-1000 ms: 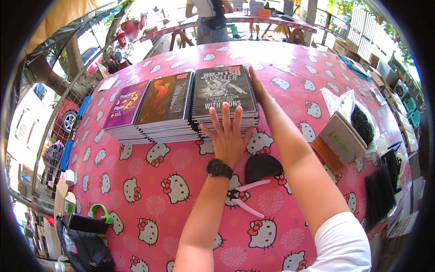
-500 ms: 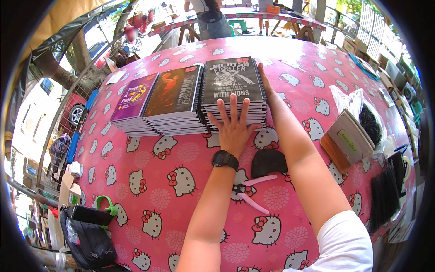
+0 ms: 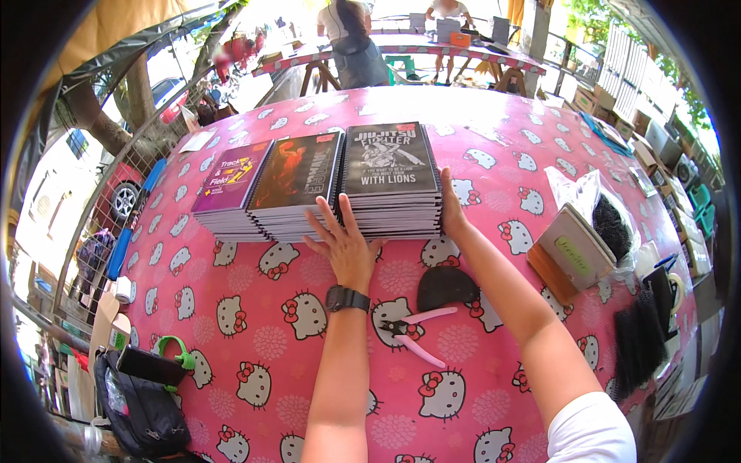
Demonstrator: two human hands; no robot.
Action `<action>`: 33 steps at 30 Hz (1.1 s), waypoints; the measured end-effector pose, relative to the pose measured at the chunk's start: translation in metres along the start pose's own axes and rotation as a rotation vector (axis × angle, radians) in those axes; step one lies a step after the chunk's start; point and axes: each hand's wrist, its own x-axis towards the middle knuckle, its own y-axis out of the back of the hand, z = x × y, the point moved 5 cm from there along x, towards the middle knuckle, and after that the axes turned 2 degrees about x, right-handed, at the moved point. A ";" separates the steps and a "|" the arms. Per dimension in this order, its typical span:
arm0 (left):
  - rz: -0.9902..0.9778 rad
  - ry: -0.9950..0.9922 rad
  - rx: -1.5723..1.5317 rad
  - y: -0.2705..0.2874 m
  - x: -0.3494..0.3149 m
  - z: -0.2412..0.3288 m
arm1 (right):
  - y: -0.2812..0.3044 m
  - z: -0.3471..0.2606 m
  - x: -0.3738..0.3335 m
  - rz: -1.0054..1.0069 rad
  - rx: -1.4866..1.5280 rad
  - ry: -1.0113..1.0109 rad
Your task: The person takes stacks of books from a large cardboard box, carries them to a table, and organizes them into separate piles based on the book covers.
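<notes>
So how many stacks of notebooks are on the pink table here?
3, side by side at the far part of the table: purple-covered stack on the left, orange-and-black stack in the middle, grey-covered stack on the right, with both hands against it.

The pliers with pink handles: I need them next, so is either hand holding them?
No, the pliers lie free on the table, while the left hand and right hand press against the right-most stack of notebooks.

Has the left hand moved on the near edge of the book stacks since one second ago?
Yes. The left hand has slid to the person's left, from the front of the black-covered stack toward the seam with the middle stack.
</notes>
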 end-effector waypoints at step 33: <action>0.131 -0.162 0.102 -0.004 -0.001 0.002 | -0.001 0.025 0.114 -0.085 -0.224 -0.130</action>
